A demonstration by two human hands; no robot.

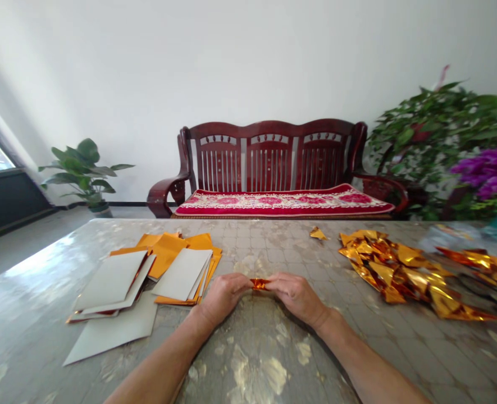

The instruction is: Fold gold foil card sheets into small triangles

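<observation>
Between my two hands, over the middle of the table, is a small folded piece of shiny gold foil paper (259,284). My left hand (227,292) pinches its left end, and my right hand (292,293) pinches its right end. The fingertips partly cover both ends. Close to my left hand lies a stack of paper sheets (184,274), white on one face and orange-gold on the other. Farther left are more white sheets (111,280), loosely piled. A heap of folded gold foil pieces (400,269) sits to the right of my right hand.
One folded gold piece (318,233) lies apart near the table's far edge. Clear plastic wrapping (448,234) and dark cords (495,297) are at the right. Beyond the patterned table (256,370) stand a wooden bench (271,154) and potted plants (86,168).
</observation>
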